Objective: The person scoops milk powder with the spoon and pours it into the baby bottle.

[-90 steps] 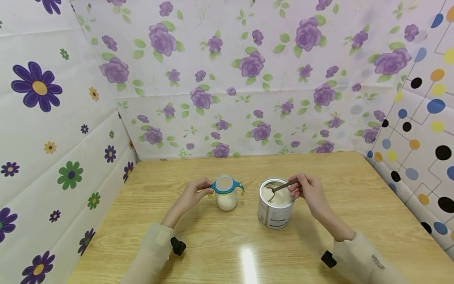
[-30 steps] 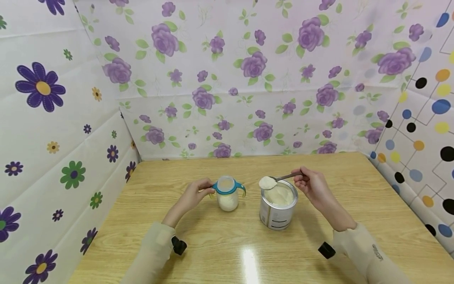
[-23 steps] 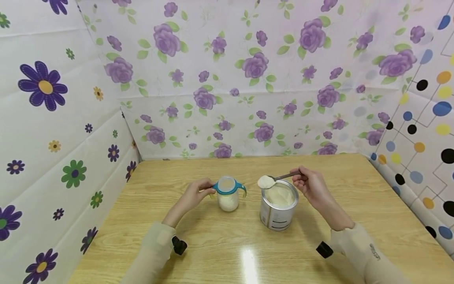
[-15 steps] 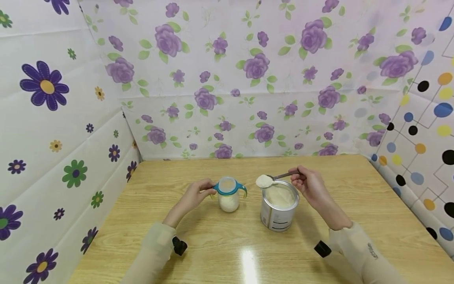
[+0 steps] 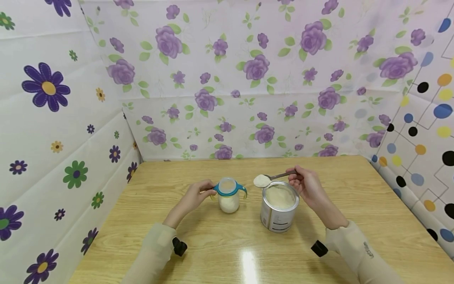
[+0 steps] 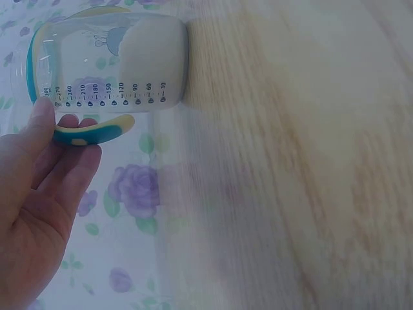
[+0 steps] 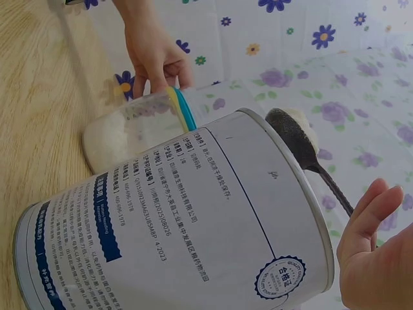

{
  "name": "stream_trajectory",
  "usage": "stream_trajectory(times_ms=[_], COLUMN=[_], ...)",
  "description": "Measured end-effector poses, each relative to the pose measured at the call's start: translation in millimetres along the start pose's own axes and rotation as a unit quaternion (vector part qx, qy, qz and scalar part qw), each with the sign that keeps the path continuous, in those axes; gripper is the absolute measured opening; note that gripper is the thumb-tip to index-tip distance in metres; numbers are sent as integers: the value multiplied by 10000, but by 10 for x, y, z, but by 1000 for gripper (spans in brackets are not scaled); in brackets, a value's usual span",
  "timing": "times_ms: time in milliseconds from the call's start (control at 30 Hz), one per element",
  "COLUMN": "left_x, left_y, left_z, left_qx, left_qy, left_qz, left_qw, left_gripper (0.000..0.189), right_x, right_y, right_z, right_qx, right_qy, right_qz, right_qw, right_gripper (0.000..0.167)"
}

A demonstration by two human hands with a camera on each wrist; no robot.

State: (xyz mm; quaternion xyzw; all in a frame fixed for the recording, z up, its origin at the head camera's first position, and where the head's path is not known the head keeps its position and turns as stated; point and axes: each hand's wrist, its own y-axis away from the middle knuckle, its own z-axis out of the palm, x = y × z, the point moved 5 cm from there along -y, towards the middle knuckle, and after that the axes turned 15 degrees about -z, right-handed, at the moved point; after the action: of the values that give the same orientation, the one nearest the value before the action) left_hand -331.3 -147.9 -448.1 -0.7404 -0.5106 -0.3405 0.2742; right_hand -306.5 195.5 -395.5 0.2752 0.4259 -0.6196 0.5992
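A clear baby bottle (image 5: 228, 203) with a blue collar stands upright on the table, left of the tin. White powder fills its lower part, up to about the 120 mark in the left wrist view. My left hand (image 5: 194, 196) pinches the bottle's teal and yellow handle (image 6: 95, 133) between thumb and fingers. The spoon (image 5: 282, 174) is held by its handle end in my right hand (image 5: 307, 188). Heaped white powder (image 5: 262, 181) sits in its bowl, just above and left of the tin's rim. Beneath it, an uncovered tin (image 5: 278, 219) holds more powder.
The wooden table (image 5: 213, 252) is backed by a flowered sheet (image 5: 198, 79). Patterned sheets also line the left and right sides. A black wrist-worn device (image 5: 319, 249) shows below my right forearm, and another (image 5: 179, 247) by the left.
Three seconds ago the spoon was down in the tin's powder. It has come up with a heaped load and drifted left past the rim. My left hand keeps its grip on the handle.
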Motion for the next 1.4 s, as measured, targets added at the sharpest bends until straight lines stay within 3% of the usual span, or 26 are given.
stream_trajectory(times_ms=[1067,1233,1400], left_x=[-17,57,-15], left_y=[-31,0,-31], left_z=[2,-5,9], left_qx=[-60,-99,-48], left_qy=[158,112,136], left_qz=[-1,-73,2], left_qw=[9999,9999,9999], left_gripper=[9,11,10], right_x=[113,127,136], right_y=[-69,-73,-71], right_z=[135,147,155], right_qx=[-70,-95,-101], right_qy=[27,-7,-9], right_qz=[-103,-88,-61], right_qw=[9999,9999,9999], right_gripper=[46,45,46])
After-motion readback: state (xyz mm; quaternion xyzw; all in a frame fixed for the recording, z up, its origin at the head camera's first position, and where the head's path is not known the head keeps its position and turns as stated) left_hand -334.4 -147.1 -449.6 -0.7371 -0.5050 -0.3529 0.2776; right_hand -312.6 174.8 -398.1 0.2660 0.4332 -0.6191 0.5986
